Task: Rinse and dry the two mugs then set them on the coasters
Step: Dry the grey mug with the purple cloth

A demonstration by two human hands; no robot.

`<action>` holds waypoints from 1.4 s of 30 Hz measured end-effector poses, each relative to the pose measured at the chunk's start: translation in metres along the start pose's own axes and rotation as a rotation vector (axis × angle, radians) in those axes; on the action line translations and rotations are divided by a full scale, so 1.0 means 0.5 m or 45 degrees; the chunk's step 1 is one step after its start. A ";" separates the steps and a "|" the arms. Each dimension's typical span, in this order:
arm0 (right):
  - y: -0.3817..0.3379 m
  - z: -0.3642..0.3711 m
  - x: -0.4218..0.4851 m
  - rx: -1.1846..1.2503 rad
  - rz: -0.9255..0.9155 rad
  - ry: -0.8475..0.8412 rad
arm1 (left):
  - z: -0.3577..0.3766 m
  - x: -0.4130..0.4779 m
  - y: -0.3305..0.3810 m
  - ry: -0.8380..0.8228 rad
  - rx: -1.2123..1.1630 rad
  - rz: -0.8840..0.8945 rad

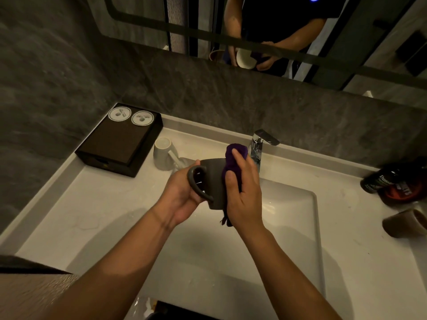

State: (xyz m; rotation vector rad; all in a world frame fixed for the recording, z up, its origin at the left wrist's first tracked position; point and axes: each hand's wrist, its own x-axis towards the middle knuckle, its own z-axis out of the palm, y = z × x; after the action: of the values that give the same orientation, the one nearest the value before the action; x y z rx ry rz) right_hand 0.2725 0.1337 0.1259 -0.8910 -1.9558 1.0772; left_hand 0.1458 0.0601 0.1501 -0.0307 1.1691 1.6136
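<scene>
A dark grey mug (213, 174) lies on its side above the sink basin, its handle toward me. My left hand (182, 195) holds it from the left by its base and side. My right hand (242, 192) presses a purple cloth (233, 162) against the mug's right side, fingers curled over the cloth. A white mug (163, 153) stands upside down on the counter, left of the tap. Two round white coasters (119, 113) (142, 118) lie on the far end of a dark box.
The dark box (115, 144) sits at the counter's back left corner. A chrome tap (261, 146) stands behind the white sink (288, 204). Dark bottles (388, 181) and a brown cup (404, 224) on its side lie at the right. A mirror hangs above.
</scene>
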 end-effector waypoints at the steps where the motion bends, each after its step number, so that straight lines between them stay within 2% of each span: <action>1: 0.004 -0.003 0.002 -0.032 -0.030 -0.005 | -0.005 0.001 0.008 -0.024 0.002 -0.010; 4: 0.008 -0.006 0.001 -0.192 -0.232 -0.051 | -0.007 -0.004 0.022 -0.119 0.069 -0.084; 6: 0.010 -0.006 0.000 -0.202 -0.265 -0.045 | -0.003 -0.009 0.020 -0.183 0.169 -0.025; 10: 0.001 -0.008 0.012 0.057 0.111 0.022 | -0.013 -0.006 -0.002 -0.223 0.281 0.063; 14: -0.018 -0.025 0.023 0.302 0.410 -0.025 | -0.028 0.004 -0.004 -0.272 0.370 0.141; 18: -0.021 -0.039 0.024 0.298 0.368 -0.070 | -0.035 0.007 0.001 -0.284 0.598 0.268; 23: -0.008 -0.019 -0.006 0.157 0.214 -0.053 | -0.004 -0.001 0.042 -0.374 1.010 0.275; 26: -0.018 -0.012 -0.012 0.071 0.091 -0.024 | 0.005 -0.002 0.036 -0.333 1.052 0.283; 29: -0.022 -0.016 0.005 0.022 0.089 -0.073 | -0.002 0.000 0.024 -0.282 0.973 0.346; 32: -0.031 -0.030 0.023 0.242 0.272 -0.182 | -0.016 0.009 0.023 -0.274 0.939 0.434; 36: -0.036 -0.051 0.031 0.634 0.755 -0.211 | -0.016 0.013 0.029 -0.309 0.893 0.515; 39: -0.034 -0.046 0.031 0.980 0.957 -0.127 | -0.006 0.019 0.022 -0.237 0.739 0.506; 42: -0.035 -0.028 0.032 1.235 1.029 0.011 | 0.015 0.015 -0.001 -0.095 0.461 0.485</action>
State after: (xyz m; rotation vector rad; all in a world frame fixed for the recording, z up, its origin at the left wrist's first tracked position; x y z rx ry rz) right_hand 0.2722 0.1453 0.1511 -1.0763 -0.7750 2.1743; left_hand 0.1468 0.0707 0.1494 0.5086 1.4538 1.6836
